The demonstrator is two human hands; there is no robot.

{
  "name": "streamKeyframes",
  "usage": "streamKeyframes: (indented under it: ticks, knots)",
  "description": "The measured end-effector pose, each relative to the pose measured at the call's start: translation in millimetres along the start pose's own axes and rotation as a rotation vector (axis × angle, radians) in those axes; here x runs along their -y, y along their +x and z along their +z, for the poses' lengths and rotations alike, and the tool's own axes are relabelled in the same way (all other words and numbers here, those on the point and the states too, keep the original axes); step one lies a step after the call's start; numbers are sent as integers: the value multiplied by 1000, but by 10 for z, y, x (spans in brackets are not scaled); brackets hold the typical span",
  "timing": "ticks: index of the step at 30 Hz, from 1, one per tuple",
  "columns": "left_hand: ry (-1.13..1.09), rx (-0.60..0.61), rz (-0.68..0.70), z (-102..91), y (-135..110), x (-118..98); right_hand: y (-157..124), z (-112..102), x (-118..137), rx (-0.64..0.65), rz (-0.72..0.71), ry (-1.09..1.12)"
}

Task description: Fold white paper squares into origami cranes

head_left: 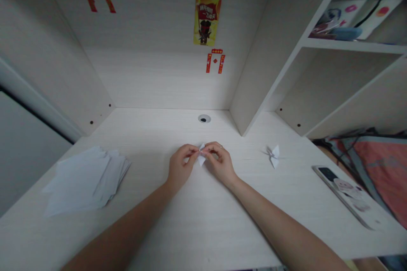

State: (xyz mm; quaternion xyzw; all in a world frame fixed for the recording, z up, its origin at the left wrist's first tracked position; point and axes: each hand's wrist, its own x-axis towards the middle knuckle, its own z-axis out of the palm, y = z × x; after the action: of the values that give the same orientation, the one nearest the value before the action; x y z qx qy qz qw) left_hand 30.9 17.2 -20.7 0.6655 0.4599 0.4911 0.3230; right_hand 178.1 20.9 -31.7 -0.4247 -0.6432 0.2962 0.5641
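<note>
Both hands meet at mid tabletop [197, 220], w/ a small white paper piece [201, 159] pinched between them. Left hand [180, 166] closed on the paper's left side, thumb & fingers pressed together on it. Right hand [219, 161] closed on the paper's right side, fingertips on its top edge; a ring shows on one finger. The paper is held just above the tabletop or touching it, can't tell which; its lower tip points down between the two hands.

Left of the hands, well apart: a loose stack of white sheets [85, 180], fanned, lying flat. Right of the hands, apart: a folded paper crane [273, 155] sitting on the tabletop. Further right, near the edge: a phone [345, 194] lying flat w/ a patterned case.

Behind the hands, a cable hole [204, 118] in the tabletop near the back wall. On the wall: a yellow sticker [207, 20], w/ small red stickers [215, 61] below it. Shelves [349, 44] to the right hold a bag [356, 15].
</note>
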Motion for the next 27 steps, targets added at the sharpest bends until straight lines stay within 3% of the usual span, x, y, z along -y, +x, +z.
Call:
streamKeyframes:
  ticks: [14,21,27]
  knots:
    - [195,-73,63,13,-31,3,-55,59,38,18,-2,-54]
    - [312,-93,129,-33,-14,0,-2,-21,28,28,-65,-89]
    - [287,-87,169,-27,-2,-16,1,-60,71,-2,-86,-206]
